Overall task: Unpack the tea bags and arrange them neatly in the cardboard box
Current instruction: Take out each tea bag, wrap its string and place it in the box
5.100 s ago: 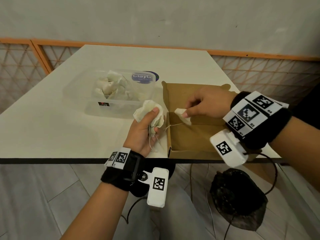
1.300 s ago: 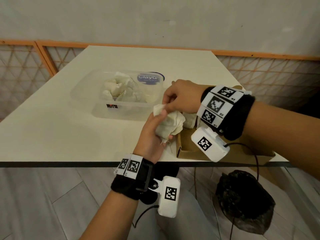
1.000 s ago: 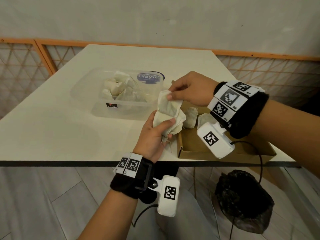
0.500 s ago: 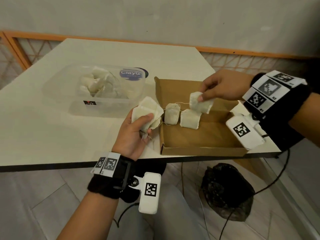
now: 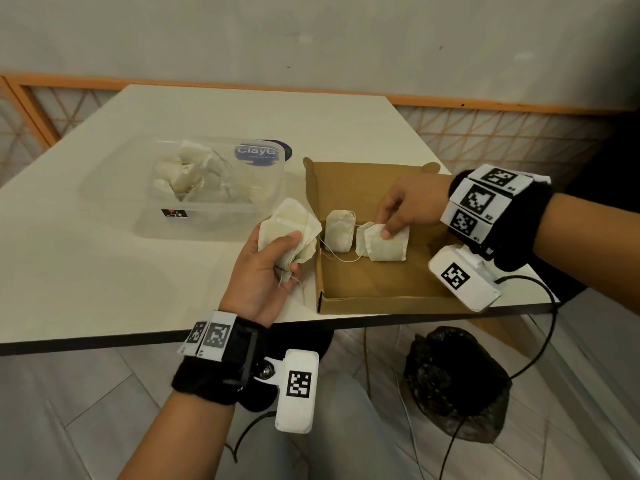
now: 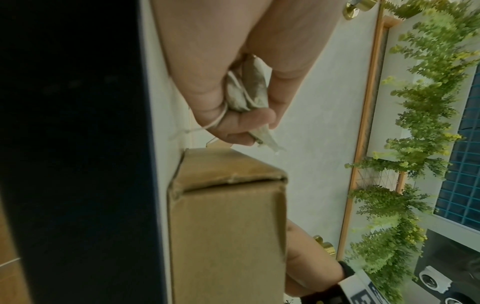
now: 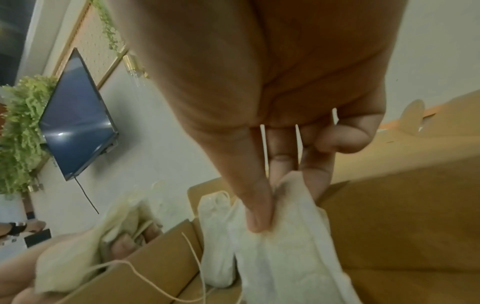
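right hand (image 5: 408, 206) pinches a soft papery tea bag (image 5: 386, 244) in the cardboard box (image 5: 381, 289); left hand (image 5: 266, 271) clutches crumpled bags (image 5: 294, 233)

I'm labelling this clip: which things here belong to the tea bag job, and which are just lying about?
Job:
cardboard box
tea bags in the box
tea bag under the right hand
bunch in the left hand
plastic tub of tea bags

Lying about:
black bag on the floor
blue-labelled lid
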A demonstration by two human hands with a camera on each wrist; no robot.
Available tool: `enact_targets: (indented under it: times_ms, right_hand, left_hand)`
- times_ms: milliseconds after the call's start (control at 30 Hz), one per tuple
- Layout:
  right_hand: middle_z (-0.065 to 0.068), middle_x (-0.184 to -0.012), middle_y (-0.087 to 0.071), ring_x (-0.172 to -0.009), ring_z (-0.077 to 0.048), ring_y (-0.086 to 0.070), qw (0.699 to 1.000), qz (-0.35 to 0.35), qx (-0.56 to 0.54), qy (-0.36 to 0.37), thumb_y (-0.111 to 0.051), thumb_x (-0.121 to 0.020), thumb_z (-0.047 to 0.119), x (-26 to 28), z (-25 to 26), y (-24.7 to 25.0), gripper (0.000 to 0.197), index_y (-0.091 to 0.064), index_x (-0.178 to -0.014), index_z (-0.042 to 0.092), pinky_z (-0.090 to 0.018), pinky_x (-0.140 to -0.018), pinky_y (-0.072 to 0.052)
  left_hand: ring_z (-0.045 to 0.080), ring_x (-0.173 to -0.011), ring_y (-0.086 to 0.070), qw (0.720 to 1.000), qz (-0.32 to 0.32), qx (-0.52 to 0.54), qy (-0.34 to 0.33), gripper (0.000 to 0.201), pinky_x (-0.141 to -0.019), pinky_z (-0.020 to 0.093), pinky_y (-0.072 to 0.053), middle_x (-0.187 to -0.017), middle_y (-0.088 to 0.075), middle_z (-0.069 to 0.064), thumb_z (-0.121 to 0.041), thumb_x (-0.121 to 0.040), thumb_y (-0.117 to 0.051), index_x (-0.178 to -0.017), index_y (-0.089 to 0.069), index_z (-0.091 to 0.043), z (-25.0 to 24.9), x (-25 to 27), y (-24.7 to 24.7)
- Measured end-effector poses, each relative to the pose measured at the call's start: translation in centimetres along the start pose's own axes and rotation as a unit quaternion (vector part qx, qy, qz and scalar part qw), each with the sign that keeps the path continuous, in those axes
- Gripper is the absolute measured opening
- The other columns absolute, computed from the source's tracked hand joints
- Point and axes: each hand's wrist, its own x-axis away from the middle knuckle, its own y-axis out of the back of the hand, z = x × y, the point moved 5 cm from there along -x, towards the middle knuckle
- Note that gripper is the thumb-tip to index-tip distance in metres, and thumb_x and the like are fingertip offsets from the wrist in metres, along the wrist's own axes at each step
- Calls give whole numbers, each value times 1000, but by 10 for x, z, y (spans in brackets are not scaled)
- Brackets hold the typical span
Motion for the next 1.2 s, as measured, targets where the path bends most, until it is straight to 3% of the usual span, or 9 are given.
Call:
enact_targets:
  times_ms: [133,300,467,600,700,800,1000,1100,1200]
  right_hand:
    - [13,-81,-65,-82,-6,-55,999,32,-19,13,-73,-77,25,10,3,4,9,-71,-86,26,-24,-83,-41]
    - [20,-66,-67,-72,-2,-56,994,96,-41,39,-71,-77,23,31,14,4,7,-71,-78,30,-18,-71,-38]
    - [13,-69,-68,-78,-10,-60,997,78,22,-11,-74,-75,23,36,2,11,6,-72,-72,28,-31,-85,-48]
    - [14,-66,-66,-73,-9,-59,991,100,81,-29,-73,-75,23,34,-4,6,12,-70,-65,28,-27,-74,-48]
    - [11,-72,-69,-75,-10,-60,991,130,35,-1,-73,-75,24,36,3,0,3,-73,-73,27,-29,-79,-48]
    - [11,-76,-68,-72,-4,-57,992,119,-28,22,-71,-78,24,32,10,-7,6,-73,-83,24,-21,-71,-42]
    - [18,-79,-60,-81,-5,-54,998,51,35,11,-68,-82,27,10,3,-22,10,-70,-92,26,-21,-78,-41]
    - [18,-75,-55,-71,-2,-49,999,16,25,13,-68,-82,24,11,0,-16,11,-66,-93,25,-16,-65,-36]
    - [16,-74,-54,-68,-1,-47,1000,13,13,18,-67,-83,23,13,-1,-10,12,-65,-94,23,-16,-60,-34]
  left_hand:
    - [17,-79,-58,1000,-1,-3,-2,32,-42,16,-42,-103,-59,9,-4,-81,-60,-111,-57,-16,0,0,-1]
    - [17,-80,-59,1000,6,3,3,40,-43,16,-42,-106,-59,10,-6,-77,-62,-116,-55,-15,0,0,-1]
    - [16,-82,-58,1000,7,-7,2,31,-44,16,-42,-103,-59,7,-3,-85,-58,-112,-57,-16,0,0,0]
    - [16,-81,-57,1000,7,-8,-1,31,-44,16,-42,-102,-59,7,-2,-85,-57,-113,-57,-16,0,0,-1]
    - [16,-81,-58,1000,8,-6,0,31,-44,16,-42,-103,-59,8,-3,-85,-57,-113,-56,-15,0,1,-1]
    - [15,-82,-57,1000,6,-4,2,34,-45,16,-42,-105,-58,8,-3,-82,-61,-113,-57,-16,0,0,0]
    - [15,-82,-58,1000,4,-5,4,38,-45,16,-42,-104,-60,6,-4,-78,-65,-113,-57,-18,1,-2,3]
    - [16,-83,-58,1000,6,-2,6,45,-45,16,-42,-107,-58,7,-8,-73,-64,-117,-56,-17,2,-3,3]
    - [16,-84,-57,1000,6,1,7,47,-44,16,-42,-111,-56,8,-9,-74,-63,-119,-55,-17,2,-3,2]
